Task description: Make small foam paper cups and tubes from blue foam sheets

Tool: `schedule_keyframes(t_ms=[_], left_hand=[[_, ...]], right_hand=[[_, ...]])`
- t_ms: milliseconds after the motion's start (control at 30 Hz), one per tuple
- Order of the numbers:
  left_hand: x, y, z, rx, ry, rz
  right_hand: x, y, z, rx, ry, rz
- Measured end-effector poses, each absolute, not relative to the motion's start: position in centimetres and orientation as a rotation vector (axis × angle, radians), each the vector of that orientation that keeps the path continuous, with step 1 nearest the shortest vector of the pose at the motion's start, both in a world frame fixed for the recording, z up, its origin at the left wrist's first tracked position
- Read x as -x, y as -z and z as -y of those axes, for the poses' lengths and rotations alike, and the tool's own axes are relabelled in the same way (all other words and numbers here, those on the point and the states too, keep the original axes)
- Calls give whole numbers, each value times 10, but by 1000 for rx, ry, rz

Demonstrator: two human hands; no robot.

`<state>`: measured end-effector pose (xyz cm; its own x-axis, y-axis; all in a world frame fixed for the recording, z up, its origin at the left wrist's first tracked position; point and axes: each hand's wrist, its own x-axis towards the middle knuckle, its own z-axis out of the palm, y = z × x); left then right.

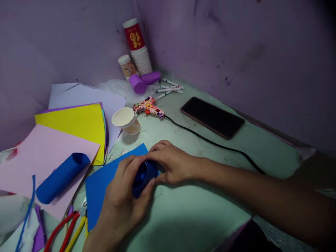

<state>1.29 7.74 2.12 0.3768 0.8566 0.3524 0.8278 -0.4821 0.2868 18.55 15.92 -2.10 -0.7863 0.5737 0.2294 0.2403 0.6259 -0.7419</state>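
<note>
My left hand (123,196) and my right hand (172,162) both wrap around a small blue paper roll (143,176), its open end facing me. The roll rests over a flat blue paper sheet (101,183) on the pale green table (189,210). My left fingers curl over the roll's near side, and my right fingers press it from the far side. A longer rolled blue paper tube (61,176) lies to the left on a pink sheet (39,157).
Yellow (76,122), purple and white sheets are stacked at the left. A paper cup (126,120), a patterned glue gun (148,106) with a black cord (210,141), a phone (212,117), markers (170,87), purple rolls (144,81) and stacked cups (138,47) stand behind. Scissors (69,227) lie at bottom left.
</note>
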Motion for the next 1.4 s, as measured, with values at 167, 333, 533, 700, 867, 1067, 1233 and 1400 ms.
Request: schedule_keyframes(t_ms=[167,333,533,700,867,1067,1233,1400], left_hand=[[-13,-22,-78,-2542,-739,-1586],[-13,-22,-78,-2559,-720,-1590],[-14,-22,-77,-2548,-702,-1626],[-13,-20,-78,-2574,-712,-1623],[-13,-19,-78,-2522,-725,-1646],[-15,-21,-76,-2548,-731,-1684],[-17,-22,-76,-2574,-726,-1705],[-17,-23,-74,-2527,-679,-1759]], right_hand=[[-198,17,-171,554,-1128,2468],[-202,16,-173,561,-1149,2445],[-201,17,-172,555,-1113,2463],[-196,27,-173,514,-962,2525],[-193,33,-174,524,-897,2579],[-194,32,-177,510,-932,2570],[-193,32,-177,505,-939,2562],[-192,34,-178,508,-957,2548]])
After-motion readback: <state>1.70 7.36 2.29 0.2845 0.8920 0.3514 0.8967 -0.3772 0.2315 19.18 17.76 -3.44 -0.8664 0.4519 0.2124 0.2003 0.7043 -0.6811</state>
